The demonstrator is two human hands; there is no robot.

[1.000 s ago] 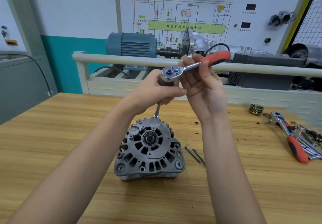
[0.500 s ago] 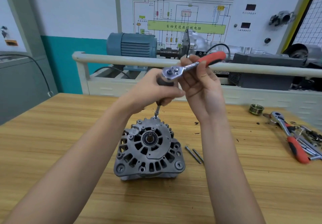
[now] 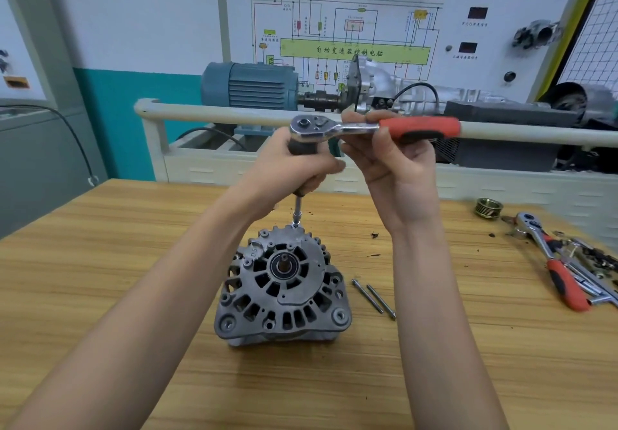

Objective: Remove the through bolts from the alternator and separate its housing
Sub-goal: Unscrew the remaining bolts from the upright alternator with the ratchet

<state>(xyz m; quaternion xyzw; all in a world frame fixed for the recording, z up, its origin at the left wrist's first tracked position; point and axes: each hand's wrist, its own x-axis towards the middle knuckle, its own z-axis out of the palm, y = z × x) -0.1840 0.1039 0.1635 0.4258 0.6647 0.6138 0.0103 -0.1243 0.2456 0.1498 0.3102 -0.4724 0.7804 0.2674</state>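
Since a second ago our ratchet (image 3: 374,128) handle has swung to point right, level with the rail. Our right hand (image 3: 394,169) pinches its red grip; our left hand (image 3: 294,169) curls round the dark extension under its head, socket on a bolt atop the alternator (image 3: 284,289), which stands mid-table (image 3: 100,279). Two removed bolts (image 3: 374,299) lie just beside it.
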